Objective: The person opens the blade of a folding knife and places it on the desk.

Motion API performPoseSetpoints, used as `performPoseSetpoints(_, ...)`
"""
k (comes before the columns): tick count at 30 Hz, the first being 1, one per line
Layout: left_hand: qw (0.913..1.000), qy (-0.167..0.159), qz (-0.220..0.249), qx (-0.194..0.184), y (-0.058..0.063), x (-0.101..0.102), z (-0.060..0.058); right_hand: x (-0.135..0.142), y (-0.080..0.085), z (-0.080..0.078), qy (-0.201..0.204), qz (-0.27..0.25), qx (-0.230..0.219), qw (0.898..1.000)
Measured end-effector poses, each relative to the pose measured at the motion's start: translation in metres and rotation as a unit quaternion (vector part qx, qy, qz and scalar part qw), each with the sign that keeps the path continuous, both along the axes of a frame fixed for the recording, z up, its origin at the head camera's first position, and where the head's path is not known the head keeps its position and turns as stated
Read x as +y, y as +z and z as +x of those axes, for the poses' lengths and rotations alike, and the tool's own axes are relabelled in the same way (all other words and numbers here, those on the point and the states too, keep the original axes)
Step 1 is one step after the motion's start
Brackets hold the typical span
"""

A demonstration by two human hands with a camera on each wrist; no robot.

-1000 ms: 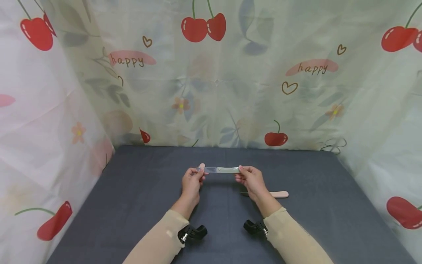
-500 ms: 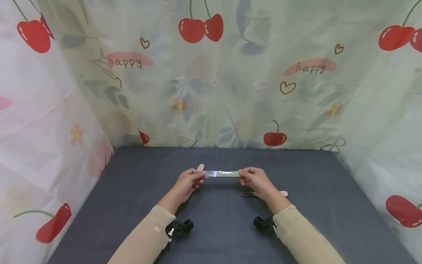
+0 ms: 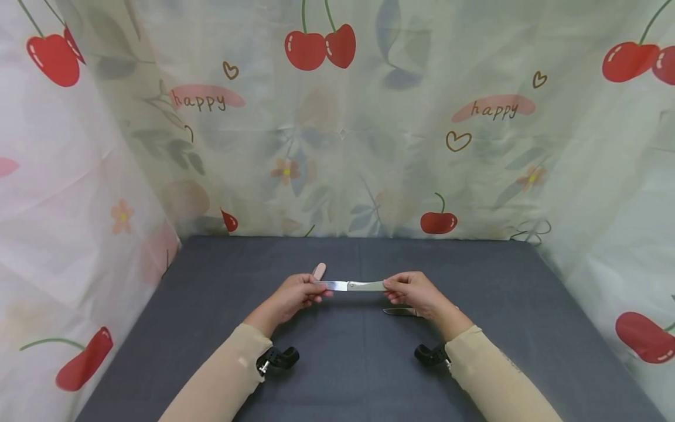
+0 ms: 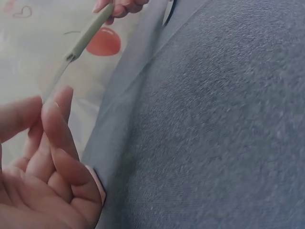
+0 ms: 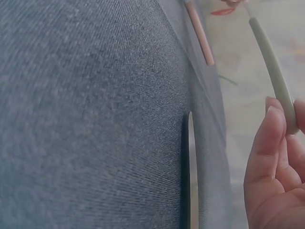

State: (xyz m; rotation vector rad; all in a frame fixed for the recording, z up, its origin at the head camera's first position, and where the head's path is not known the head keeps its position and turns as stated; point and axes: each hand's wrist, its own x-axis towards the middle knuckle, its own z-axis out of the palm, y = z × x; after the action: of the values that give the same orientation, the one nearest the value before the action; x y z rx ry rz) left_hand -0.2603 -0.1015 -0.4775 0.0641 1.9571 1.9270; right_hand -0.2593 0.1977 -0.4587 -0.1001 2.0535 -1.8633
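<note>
A knife with a pale green handle (image 3: 365, 286) is held level above the table, its shiny blade pointing left. The thumb and fingertips of my left hand (image 3: 289, 296) pinch the blade near its tip, which they hide. At the other end, my right hand (image 3: 418, 293) pinches the butt of the handle, as the right wrist view also shows with the green handle (image 5: 272, 69). Below the right hand lies a second knife (image 3: 399, 312), blade showing, its handle covered by hand and wrist. A pink handle (image 3: 319, 271) lies just behind the left hand, its other end hidden.
Dark grey cloth (image 3: 348, 363) covers the table. A printed curtain (image 3: 343, 176) with cherries rises at the back and along both sides. Black camera mounts (image 3: 279, 357) stick out inward from both sleeve cuffs.
Both hands have brought the green-handled knife slightly nearer the body, keeping the same pinch at each end. The forearms have swung outward, and the right one now covers the lying knife's handle.
</note>
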Motion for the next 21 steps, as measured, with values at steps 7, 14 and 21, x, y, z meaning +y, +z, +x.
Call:
performPoseSetpoints(7, 0.9950, 0.015, -0.074, 0.066, -0.005, 0.007, -0.001, 0.002, -0.004, -0.003, -0.021, 0.006, 0.005, 1.000)
performPoseSetpoints(14, 0.9888, 0.040, -0.117, 0.083, -0.008, 0.001, -0.004, 0.010, -0.012, -0.009, -0.018, 0.021, -0.007, 1.000)
performPoseSetpoints(21, 0.9755, 0.118, -0.143, 0.118, -0.012, -0.007, -0.011, 0.013, -0.017, -0.010, -0.020, 0.060, -0.021, 0.998)
